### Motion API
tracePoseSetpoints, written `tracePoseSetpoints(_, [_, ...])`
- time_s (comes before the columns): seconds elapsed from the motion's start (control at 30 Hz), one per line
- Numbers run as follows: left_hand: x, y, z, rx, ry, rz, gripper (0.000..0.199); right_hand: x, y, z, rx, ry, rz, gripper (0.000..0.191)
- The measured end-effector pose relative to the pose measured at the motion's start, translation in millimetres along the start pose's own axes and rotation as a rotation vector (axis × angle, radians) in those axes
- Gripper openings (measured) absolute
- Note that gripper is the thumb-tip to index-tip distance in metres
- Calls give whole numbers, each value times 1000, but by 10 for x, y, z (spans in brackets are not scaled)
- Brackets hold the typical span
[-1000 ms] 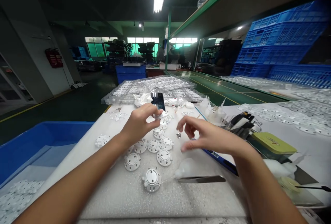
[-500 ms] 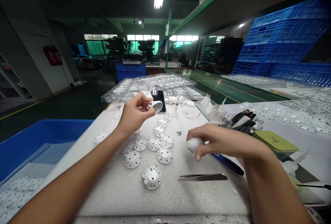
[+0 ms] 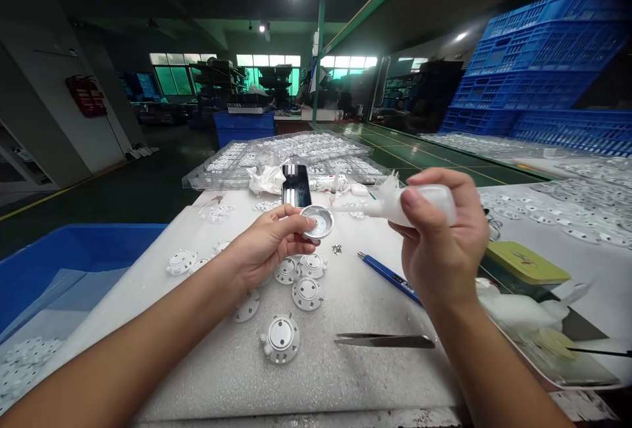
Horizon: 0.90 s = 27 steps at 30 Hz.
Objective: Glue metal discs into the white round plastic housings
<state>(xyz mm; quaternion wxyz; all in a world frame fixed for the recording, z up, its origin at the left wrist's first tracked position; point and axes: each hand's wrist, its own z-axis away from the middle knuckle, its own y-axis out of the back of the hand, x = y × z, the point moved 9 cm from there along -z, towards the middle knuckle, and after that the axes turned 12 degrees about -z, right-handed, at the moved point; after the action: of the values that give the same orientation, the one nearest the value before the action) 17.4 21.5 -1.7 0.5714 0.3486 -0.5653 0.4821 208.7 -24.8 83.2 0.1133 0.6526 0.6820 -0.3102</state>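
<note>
Bottle [image 3: 442, 199] of translucent white plastic, gripped in a worker's right hand [image 3: 444, 250], aims its slim nozzle toward a round, cup-shaped white part [image 3: 324, 224] pinched between the thumb and fingers of the left hand [image 3: 269, 243] above a bench [image 3: 207, 375]. Whether the nozzle touches the rim cannot be told. Below lie assembled white discs [image 3: 281, 336], metal tweezers [image 3: 385, 340] and a blue pen-shaped tool [image 3: 388, 274]. Beyond, a smartphone [image 3: 296, 184] rests before clear trays [image 3: 316, 145] of white pieces; blue crates [image 3: 538, 79] stand stacked at right.
</note>
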Motion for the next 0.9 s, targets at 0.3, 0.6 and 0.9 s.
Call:
tracePoseSetpoints(0.3, [-8,-146,71,-109,6,7,27,-208,-22,96,55,295,80,14])
tracePoseSetpoints(0.6, [-23,-146,58,-113,10,27,27,-220,-46,85,17,331,65,15])
tracePoseSetpoints(0.9, [-30,-148,58,-98,25,35,22,-155,-21,109,29,241,81,12])
